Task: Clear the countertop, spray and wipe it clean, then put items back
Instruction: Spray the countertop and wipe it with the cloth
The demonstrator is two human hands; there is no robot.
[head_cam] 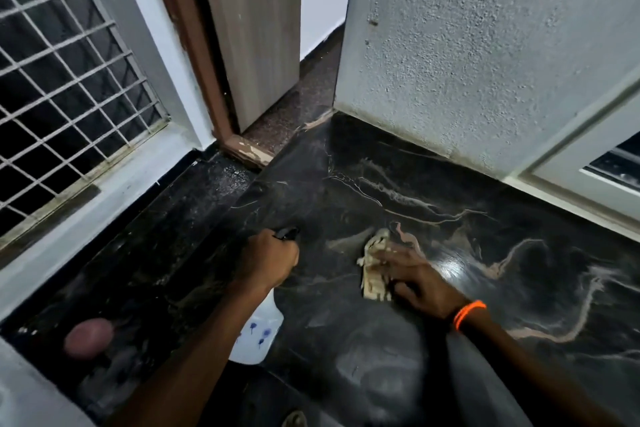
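The black marble countertop (433,184) with pale veins fills the middle and right of the head view. My left hand (268,260) grips a white spray bottle (258,333) by its neck; the black nozzle (286,232) points away over the counter. My right hand (420,279), an orange band on its wrist, presses a beige cloth (374,267) flat onto the stone. The cloth is blurred. Both hands are near the counter's front middle, a hand's width apart.
A barred window (65,80) and its white sill run along the left. A wooden door and frame (242,45) stand at the far corner, a rough grey wall (485,45) behind the counter. A pinkish round object (89,336) lies at lower left.
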